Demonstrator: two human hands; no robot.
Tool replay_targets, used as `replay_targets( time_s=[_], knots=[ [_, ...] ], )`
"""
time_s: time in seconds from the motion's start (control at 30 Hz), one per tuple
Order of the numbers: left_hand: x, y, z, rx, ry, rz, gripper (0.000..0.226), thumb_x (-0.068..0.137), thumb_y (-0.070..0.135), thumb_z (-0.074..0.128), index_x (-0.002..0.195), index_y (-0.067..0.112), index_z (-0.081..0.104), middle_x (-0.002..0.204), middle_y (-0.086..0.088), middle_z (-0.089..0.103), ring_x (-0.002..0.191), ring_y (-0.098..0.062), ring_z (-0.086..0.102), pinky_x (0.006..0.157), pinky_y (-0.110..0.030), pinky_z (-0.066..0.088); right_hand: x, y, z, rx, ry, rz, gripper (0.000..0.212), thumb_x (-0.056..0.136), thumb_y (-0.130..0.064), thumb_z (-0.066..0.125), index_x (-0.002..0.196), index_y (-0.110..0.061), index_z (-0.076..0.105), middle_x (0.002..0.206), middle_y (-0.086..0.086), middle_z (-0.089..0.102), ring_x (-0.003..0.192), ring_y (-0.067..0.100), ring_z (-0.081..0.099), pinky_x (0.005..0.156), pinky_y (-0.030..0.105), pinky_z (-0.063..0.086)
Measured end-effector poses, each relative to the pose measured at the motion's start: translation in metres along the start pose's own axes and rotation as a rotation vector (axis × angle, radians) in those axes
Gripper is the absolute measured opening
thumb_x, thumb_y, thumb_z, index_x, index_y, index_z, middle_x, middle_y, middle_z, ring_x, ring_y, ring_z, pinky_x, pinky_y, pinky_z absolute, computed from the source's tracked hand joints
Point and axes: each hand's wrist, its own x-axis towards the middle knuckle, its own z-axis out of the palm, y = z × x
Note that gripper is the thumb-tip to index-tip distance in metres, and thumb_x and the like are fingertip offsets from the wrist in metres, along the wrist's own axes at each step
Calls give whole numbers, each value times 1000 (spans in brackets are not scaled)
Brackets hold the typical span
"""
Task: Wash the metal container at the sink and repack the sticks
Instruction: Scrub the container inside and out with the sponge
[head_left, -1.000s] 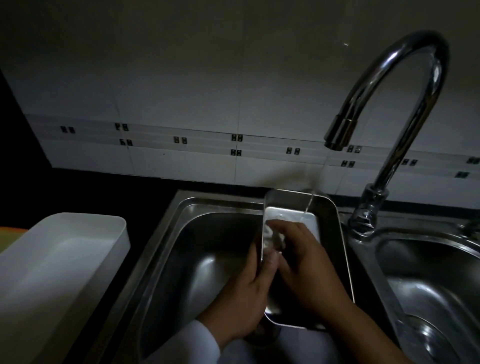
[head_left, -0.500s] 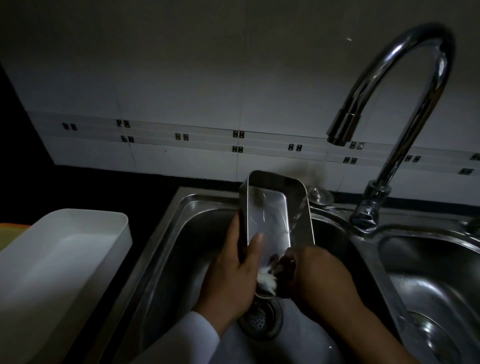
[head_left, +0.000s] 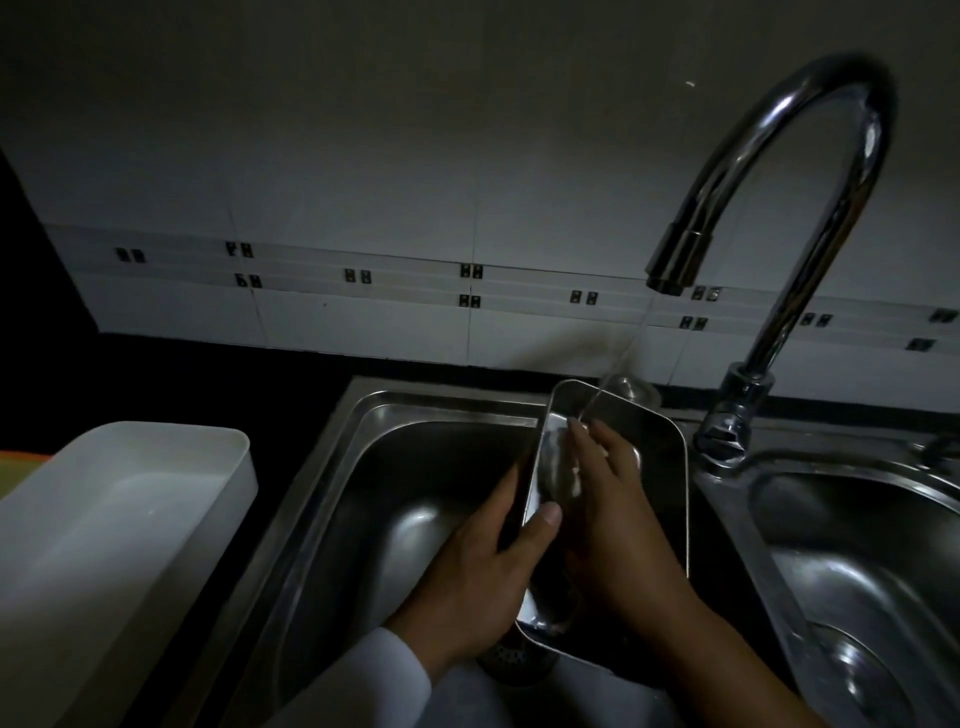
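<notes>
A rectangular metal container (head_left: 657, 441) is held tilted over the left sink basin (head_left: 405, 519), its open side facing me. My left hand (head_left: 483, 571) grips its left rim, thumb inside the edge. My right hand (head_left: 618, 525) lies flat inside the container, fingers spread against its bottom with white suds around them. A thin stream of water runs from the curved chrome tap (head_left: 789, 208) into the container's far end. No sticks are in view.
An empty white plastic tub (head_left: 119, 545) stands on the dark counter at the left. A second steel basin (head_left: 857, 582) lies to the right. The drain strainer (head_left: 514, 662) shows below the container. A tiled wall rises behind.
The container has tipped flatter and back under the stream. My right hand slid from its near end up along the inside toward the far end.
</notes>
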Motion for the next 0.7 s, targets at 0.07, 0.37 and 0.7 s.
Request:
replay_targets(
  time_s=[0.07,0.37,0.7],
  knots=[
    [-1,0,0,15,-6,21,50,105,45,55,148,65,39,143,37,57,134,17,50,116,-21,41,0,-3,0,82,70,-59,84,77,0,76,148,-28,43,156,-4,29,140,12,41,108,19,40],
    [2,0,-8,13,281,64,63,96,66,52,151,70,23,154,16,54,136,-9,58,109,-46,54,-14,-10,3,-231,-41,-138,54,84,-54,68,134,-48,47,114,-19,57,104,5,61,88,31,55],
    [-3,6,-6,132,404,164,63,99,68,38,157,63,16,156,21,50,134,5,53,113,-36,50,-18,-21,2,-252,-63,2,32,92,-51,57,120,-41,46,110,-8,70,98,10,68,83,33,58]
  ],
)
